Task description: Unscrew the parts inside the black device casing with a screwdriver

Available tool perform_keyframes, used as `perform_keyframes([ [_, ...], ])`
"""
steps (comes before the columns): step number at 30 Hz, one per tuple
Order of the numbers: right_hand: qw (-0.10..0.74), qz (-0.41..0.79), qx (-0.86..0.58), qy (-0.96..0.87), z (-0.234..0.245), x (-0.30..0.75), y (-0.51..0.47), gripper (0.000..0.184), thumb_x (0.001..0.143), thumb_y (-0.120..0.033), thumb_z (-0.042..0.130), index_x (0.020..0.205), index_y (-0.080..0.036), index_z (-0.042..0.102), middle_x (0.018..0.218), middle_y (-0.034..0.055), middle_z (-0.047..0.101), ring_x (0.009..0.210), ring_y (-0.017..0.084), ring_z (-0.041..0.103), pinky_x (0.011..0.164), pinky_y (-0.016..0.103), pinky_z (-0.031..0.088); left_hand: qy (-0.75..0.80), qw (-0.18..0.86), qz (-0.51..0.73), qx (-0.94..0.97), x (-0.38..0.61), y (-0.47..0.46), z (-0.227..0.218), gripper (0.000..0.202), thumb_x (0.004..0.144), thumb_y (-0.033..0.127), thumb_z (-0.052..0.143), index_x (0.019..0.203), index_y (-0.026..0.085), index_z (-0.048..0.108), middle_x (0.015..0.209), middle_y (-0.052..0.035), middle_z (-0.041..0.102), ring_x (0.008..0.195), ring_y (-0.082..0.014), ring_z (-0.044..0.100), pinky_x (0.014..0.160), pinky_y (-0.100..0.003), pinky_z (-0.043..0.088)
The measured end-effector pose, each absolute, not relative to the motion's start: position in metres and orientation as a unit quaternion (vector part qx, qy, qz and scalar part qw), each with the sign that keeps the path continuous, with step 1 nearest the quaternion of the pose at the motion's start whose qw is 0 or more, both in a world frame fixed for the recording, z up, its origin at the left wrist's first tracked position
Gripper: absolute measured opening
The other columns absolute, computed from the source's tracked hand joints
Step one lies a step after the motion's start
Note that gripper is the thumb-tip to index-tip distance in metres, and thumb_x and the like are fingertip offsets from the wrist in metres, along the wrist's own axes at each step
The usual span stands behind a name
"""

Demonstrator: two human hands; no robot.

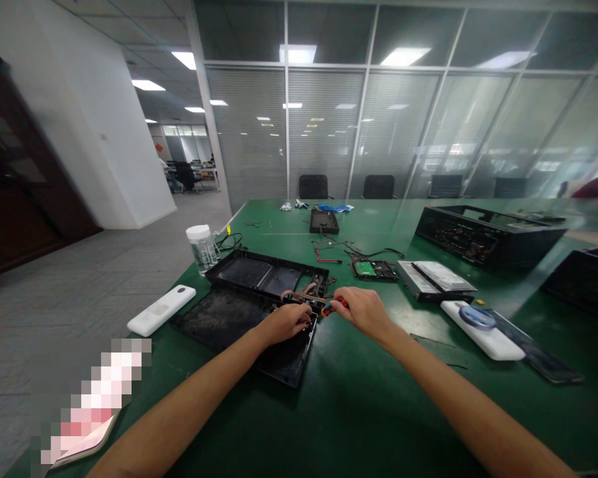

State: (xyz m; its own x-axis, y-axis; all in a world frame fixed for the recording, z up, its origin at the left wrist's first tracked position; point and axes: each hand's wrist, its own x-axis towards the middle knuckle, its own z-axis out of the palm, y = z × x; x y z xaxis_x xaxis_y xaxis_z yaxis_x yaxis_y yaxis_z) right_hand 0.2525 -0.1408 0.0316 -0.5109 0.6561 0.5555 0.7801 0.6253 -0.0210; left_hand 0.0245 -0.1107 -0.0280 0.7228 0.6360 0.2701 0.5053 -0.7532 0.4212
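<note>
An opened black plastic case [239, 312] lies on the green table [359, 405], with brown and red wires [303, 292] bunched at its right side. My left hand [285, 322] rests on the case's right edge, fingers curled at the wires; what they pinch is hidden. My right hand [361, 309] is closed round a small tool with a red-orange handle [335, 305], its tip pointing left at the wires beside my left hand.
A white remote-shaped box [160, 309] and a clear jar [202, 248] stand left of the case. A green circuit board [373, 269], a silver drive [434, 279], a white box with a blue ring [481, 328] and a large black chassis [486, 236] lie to the right.
</note>
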Motion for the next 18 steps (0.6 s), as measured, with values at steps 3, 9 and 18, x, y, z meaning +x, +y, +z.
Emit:
perform_keyframes([
  [3,0.23,-0.109,-0.39,-0.885,0.045,0.248,-0.14,0.038,0.088,-0.047,0.036,0.084,-0.018,0.059,0.071,0.0068,0.064,0.065,0.016,0.056,0.058,0.024,0.031,0.313,0.149,0.205,0.915,0.024,-0.11,-0.029,0.027,0.078,0.011,0.055,0.101,0.018,0.045,0.097,-0.0033,0.061,0.092,-0.0156,0.058,0.083,-0.027,0.041],
  [9,0.096,-0.169,-0.517,-0.833,0.083,0.23,-0.144,0.052,0.085,-0.056,0.031,0.075,-0.014,0.059,0.064,0.0136,0.064,0.06,0.023,0.059,0.054,0.028,0.029,0.312,0.15,0.211,0.914,0.025,-0.109,-0.031,0.025,0.077,0.01,0.056,0.099,0.018,0.047,0.096,-0.0028,0.061,0.092,-0.0151,0.057,0.083,-0.026,0.041],
  [18,0.045,-0.132,-0.497,-0.856,0.102,0.205,-0.142,0.051,0.088,-0.053,0.026,0.086,-0.016,0.061,0.077,0.0142,0.066,0.071,0.026,0.062,0.06,0.03,0.036,0.321,0.149,0.202,0.913,0.025,-0.109,-0.031,0.031,0.076,0.01,0.055,0.104,0.018,0.045,0.096,-0.0037,0.062,0.095,-0.0168,0.057,0.085,-0.028,0.04],
])
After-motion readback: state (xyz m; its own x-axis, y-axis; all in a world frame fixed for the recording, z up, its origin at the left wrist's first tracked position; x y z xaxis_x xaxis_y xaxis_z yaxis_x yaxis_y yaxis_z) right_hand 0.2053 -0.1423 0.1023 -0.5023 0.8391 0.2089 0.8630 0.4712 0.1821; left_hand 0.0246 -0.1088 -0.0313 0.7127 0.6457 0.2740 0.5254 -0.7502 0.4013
